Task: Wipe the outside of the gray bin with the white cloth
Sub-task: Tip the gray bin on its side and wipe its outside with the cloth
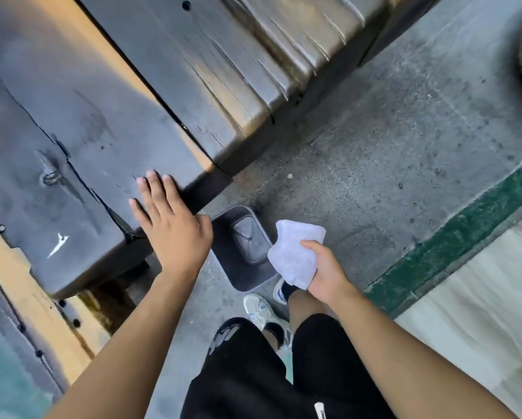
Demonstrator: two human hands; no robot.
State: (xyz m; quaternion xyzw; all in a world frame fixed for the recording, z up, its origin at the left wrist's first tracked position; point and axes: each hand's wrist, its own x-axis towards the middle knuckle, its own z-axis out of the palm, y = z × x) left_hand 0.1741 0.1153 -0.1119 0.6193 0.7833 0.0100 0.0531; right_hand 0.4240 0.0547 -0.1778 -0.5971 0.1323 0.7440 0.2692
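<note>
The right hand (326,270) bunches the soft, limp white cloth (294,252) in curled fingers (left hand (175,225) flat, fingers spread) above the light-looking rigid gray plastic bin (244,252), best steadied by its rim.

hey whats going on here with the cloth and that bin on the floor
A person stands over a gray bin on the concrete floor. Their right hand grips a bunched white cloth just above the bin's rim; whether the cloth touches the bin cannot be told. Their left hand lies flat, fingers straight, on the edge of a dark worn bench beside the bin. The bin stands upright and looks empty.
</note>
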